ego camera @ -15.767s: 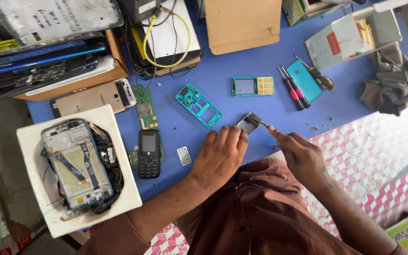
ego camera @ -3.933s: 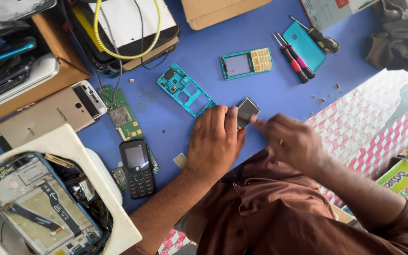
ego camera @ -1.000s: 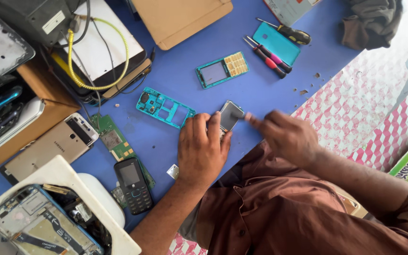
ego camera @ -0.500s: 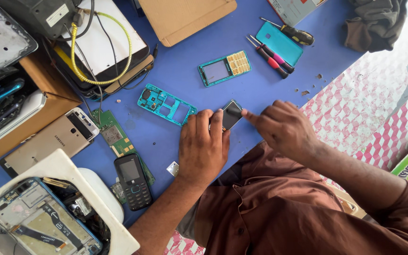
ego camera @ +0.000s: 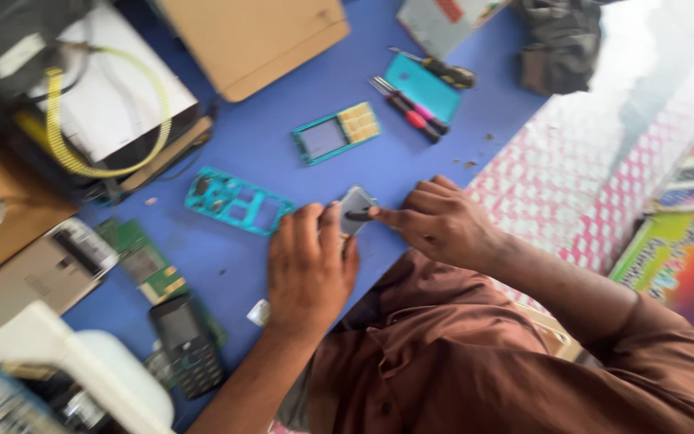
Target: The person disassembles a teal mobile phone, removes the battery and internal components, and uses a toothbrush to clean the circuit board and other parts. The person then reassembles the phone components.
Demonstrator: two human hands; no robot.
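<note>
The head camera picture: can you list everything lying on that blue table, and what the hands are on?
Small panel: one, grey, table's near edge, between both hands.
Phone frame: one, teal, left of the hands.
Keypad front cover: one, teal with yellow keys, mid table.
Back cover: one, teal, far side.
Screwdrivers: about three, red or dark handles, around the back cover.
Circuit board: one, green, left.
Black phone: one, near left.
Cardboard piece: one, brown, far.
Yellow cable: one, coiled, far left.
Table: blue.
Left hand: steadies the panel.
Right hand: fingertips at the panel's edge.
</note>
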